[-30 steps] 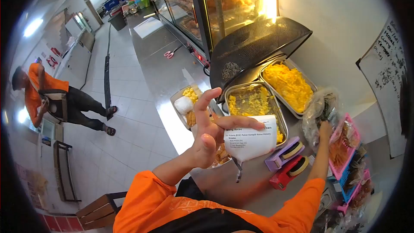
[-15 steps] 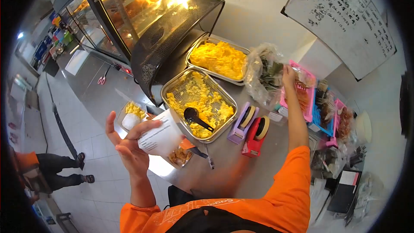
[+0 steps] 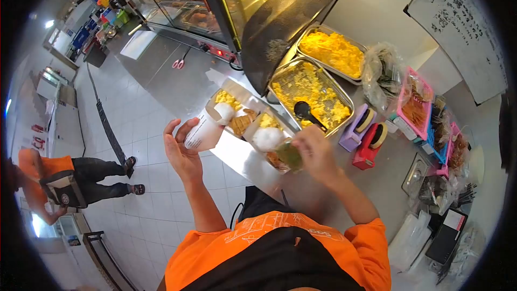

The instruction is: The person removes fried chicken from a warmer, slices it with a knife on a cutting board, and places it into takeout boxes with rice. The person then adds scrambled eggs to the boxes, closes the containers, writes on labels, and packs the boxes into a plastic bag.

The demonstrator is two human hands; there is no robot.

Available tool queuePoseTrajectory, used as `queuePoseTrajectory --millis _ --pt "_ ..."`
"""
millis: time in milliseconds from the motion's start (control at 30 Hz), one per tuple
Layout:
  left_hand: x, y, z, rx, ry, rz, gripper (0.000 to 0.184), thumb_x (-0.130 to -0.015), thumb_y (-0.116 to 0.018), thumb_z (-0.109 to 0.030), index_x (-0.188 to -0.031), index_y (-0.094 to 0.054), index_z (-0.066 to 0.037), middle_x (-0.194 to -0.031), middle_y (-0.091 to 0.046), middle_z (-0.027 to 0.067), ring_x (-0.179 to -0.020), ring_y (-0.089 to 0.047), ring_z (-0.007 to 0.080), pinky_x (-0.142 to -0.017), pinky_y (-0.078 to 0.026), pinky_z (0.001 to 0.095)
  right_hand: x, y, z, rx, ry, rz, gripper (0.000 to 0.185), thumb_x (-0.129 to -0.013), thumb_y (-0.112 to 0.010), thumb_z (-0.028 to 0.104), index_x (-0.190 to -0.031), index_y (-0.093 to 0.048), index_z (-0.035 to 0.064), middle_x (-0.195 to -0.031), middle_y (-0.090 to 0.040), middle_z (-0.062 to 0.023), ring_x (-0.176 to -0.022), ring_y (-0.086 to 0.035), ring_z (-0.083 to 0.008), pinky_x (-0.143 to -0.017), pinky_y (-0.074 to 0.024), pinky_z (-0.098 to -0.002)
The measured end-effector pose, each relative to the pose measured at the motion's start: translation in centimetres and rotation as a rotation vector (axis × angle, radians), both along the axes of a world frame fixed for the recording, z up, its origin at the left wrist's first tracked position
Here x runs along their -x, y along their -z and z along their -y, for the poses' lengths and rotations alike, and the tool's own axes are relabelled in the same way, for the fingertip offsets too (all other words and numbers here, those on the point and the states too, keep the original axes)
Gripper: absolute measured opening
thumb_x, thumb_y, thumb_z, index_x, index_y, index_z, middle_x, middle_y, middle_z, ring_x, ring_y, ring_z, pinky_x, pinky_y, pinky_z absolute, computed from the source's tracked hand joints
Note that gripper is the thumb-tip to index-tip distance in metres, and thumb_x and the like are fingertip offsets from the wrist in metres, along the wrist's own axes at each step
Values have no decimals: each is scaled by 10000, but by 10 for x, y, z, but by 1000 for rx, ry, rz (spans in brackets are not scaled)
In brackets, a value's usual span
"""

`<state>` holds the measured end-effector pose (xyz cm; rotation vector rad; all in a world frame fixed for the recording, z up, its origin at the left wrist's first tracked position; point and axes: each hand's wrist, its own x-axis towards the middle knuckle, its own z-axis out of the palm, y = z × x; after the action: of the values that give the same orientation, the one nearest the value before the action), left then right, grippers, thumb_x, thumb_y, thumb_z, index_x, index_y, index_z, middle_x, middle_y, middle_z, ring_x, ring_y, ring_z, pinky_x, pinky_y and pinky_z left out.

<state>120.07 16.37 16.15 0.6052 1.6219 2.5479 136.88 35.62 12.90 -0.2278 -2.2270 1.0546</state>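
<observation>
My left hand (image 3: 182,145) holds a curled white printed paper (image 3: 204,130) by its edge, left of the food boxes. Pinched in my right hand (image 3: 316,153) is a small clear packet with green contents (image 3: 290,155), over the right end of the nearer box. That box (image 3: 249,136) holds a white rice mound (image 3: 267,139), yellow egg and browned food. Behind it, a second box (image 3: 235,84) has rice, egg and a fried piece. A black spoon (image 3: 309,114) lies in the nearer metal tray of scrambled egg (image 3: 344,97).
Purple (image 3: 357,129) and red (image 3: 370,148) tape dispensers stand right of the trays. Beyond are a plastic bag (image 3: 383,73) and a pink basket (image 3: 416,99). A lit food warmer (image 3: 188,8) stands at the back, scissors (image 3: 178,64) before it. Another person (image 3: 59,180) is at the left.
My right hand has come back from the bag and basket area to the food boxes, now with the green packet. My left hand still holds the paper. The camera view has turned.
</observation>
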Motion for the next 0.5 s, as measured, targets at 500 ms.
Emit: queuePoseTrajectory --millis 500 --pt "100 25 82 247 -197 -75 338 -885 -352 -331 -1012 -453 -35 -908 -579 139 -892 -537 196 -747 -436 291 183 50 31 -458 76 409 247 -736 -501 150 -964 -544 64 -940 -540 -69 -937 -472 -254 -799 -374 -357"
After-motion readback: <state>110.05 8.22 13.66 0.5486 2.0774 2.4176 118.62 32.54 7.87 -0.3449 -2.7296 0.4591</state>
